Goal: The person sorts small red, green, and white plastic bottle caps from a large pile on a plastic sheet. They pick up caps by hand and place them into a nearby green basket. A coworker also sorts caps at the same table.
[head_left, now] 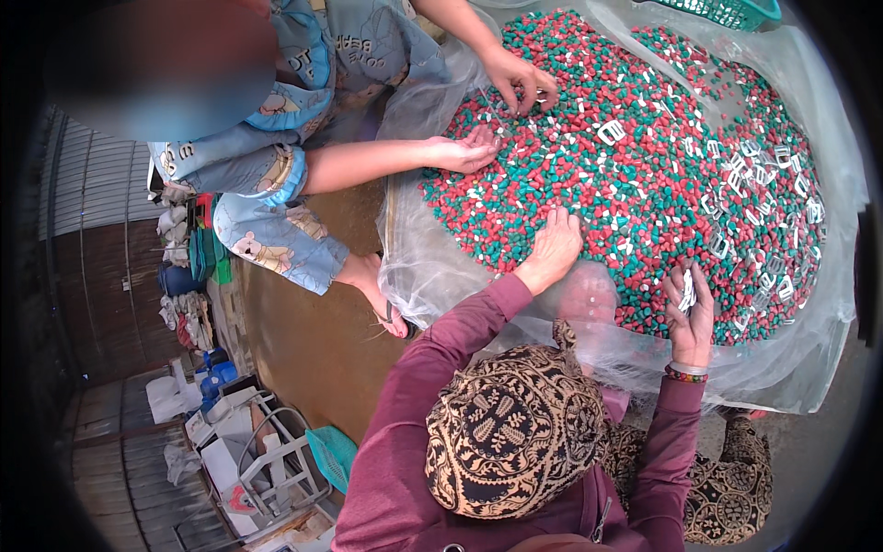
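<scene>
A wide heap of small red, green and white pieces (pixel 635 216) is spread before me on a clear plastic sheet (pixel 418 253). My left hand (pixel 555 244) rests on the heap's near edge, back up and fingers curled down; anything beneath its fingertips is hidden. Farther right, my right hand (pixel 691 313) is turned palm inward, its fingers closed around several small white plastic pieces (pixel 688 291). White buckle-like frames (pixel 737 182) lie scattered over the right side of the heap. One more white frame (pixel 611 132) sits near the middle.
Across on the left, another person's two hands (pixel 469 153) work at the heap's far left edge. A green basket (pixel 731 11) stands at the far right. My patterned trouser knee (pixel 515 432) rises close below my hands. Crates, bags and a metal frame (pixel 276 460) crowd the left wall.
</scene>
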Motion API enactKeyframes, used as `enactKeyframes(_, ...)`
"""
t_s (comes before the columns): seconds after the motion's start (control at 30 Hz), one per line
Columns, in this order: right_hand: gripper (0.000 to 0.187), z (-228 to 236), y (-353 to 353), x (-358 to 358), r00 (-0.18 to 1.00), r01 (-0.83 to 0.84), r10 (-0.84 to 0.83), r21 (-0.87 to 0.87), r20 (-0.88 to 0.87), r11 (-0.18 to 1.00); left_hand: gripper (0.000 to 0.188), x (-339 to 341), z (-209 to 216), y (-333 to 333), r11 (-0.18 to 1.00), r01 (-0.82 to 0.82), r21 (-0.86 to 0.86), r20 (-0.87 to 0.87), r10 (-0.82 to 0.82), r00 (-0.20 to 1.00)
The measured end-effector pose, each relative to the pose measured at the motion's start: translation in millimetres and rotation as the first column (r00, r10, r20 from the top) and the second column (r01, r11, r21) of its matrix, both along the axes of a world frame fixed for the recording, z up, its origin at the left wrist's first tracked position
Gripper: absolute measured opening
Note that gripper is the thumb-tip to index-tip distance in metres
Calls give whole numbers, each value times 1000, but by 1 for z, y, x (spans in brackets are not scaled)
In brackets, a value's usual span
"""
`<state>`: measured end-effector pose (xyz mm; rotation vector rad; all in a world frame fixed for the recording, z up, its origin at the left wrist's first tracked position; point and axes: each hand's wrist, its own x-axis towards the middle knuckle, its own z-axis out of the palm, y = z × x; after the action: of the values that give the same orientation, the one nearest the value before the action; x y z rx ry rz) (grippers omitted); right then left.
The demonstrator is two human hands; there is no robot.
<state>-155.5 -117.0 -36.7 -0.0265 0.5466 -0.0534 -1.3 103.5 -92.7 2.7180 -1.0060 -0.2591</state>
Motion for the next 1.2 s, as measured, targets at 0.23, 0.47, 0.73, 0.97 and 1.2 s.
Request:
enactKeyframes(0.23, 30, -6, 9, -1, 997, -22, 18, -59, -78, 998, 11, 19, 76, -44, 897, 20, -442, -99, -71, 993)
enactKeyframes(0.47, 39, 1, 6, 3, 994, -113, 112, -91, -19, 989, 23, -23, 118, -91, 700, 389, -599, 18, -474, 880)
enactKeyframes(0.73, 27, 9, -18, -3, 997, -75, 66, -212, -52, 974, 26, -18, 33, -87, 705, 629, -327, 177, -608, 774)
enactKeyframes(0.97, 29, 23, -21, -4, 998, -66, 55, -325, -43, 943, 12, 27, -4, -82, 841, 461, -283, 200, -419, 886)
enactKeyframes(1.2, 28, 22, -25, -7, 999, -14, 4, -285, -36, 958, 14, 88, 15, -8, 965, 254, -71, 249, -230, 941)
